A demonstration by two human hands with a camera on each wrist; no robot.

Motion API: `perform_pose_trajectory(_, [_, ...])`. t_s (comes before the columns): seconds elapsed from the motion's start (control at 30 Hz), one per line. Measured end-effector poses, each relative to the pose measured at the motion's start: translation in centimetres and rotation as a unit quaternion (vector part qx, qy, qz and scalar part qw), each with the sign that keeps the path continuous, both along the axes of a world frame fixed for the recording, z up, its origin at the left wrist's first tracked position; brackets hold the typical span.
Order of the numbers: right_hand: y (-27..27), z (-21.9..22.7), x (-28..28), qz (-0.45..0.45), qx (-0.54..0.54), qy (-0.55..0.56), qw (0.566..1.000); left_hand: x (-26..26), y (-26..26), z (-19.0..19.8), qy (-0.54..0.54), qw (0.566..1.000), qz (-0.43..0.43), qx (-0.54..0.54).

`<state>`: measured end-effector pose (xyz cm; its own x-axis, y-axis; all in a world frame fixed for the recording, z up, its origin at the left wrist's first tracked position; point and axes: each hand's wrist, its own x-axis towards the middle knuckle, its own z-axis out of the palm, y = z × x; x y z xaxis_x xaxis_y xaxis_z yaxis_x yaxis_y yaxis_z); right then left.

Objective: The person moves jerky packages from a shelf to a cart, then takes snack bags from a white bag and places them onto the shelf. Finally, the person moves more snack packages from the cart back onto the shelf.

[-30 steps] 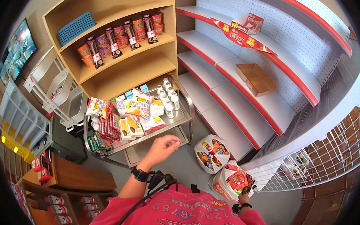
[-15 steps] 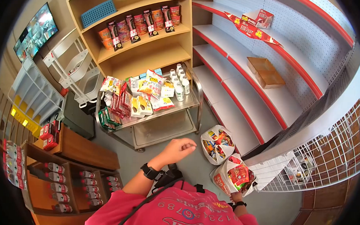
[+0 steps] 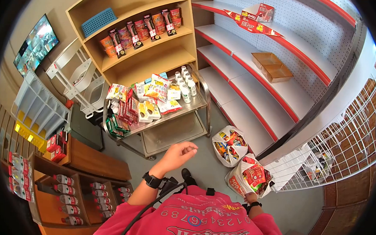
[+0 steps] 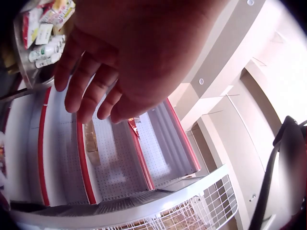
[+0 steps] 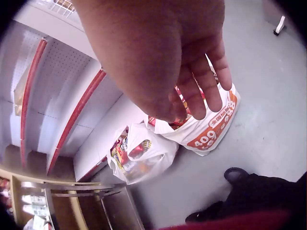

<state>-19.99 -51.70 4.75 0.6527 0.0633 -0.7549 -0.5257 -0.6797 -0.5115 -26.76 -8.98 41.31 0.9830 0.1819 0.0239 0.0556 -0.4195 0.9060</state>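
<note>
My left hand (image 3: 177,156) hangs in the air in front of a steel trolley (image 3: 174,133), fingers loosely bent and holding nothing. Its relaxed fingers (image 4: 86,91) show in the left wrist view against the shelves. Low at my right side, my right hand (image 3: 250,198) is nearest a white plastic bag (image 3: 235,184) full of packaged snacks. Seen from the right wrist, the fingers (image 5: 211,96) are fairly straight and overlap that bag, with nothing in the palm. A second white bag (image 3: 220,156) of colourful snack packets stands beside it on the floor.
Snack packs (image 3: 155,91) and white bottles (image 3: 185,92) cover the trolley top. Behind stands a wooden shelf (image 3: 152,59) with cup noodles. Red-edged metal shelves (image 3: 256,91) at right hold a cardboard tray (image 3: 272,67). A wire rack (image 3: 346,141) and bottle shelves (image 3: 76,180) flank me.
The view has shifted, bringing more of the bottle shelves at left into sight. Both hands stay loose, the left before the trolley, the right by the bag.
</note>
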Motion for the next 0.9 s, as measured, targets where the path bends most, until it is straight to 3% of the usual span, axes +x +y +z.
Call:
perform_pose_trajectory(0.23, [0.8,-0.5,0.0,0.02,0.008,-0.005,1.0,-0.9,0.2,1.4,0.001,0.999,0.007,0.05])
perform_pose_trajectory(0.47, [1.6,-0.7,0.8,0.047,0.022,-0.031,0.998,-2.1,0.6,0.7,0.007,0.999,0.028,0.025])
perform_pose_trajectory(0.9, [0.1,-0.3,-0.1,0.001,-0.004,-0.003,1.0,-0.7,-0.4,0.9,0.006,0.999,0.005,0.033])
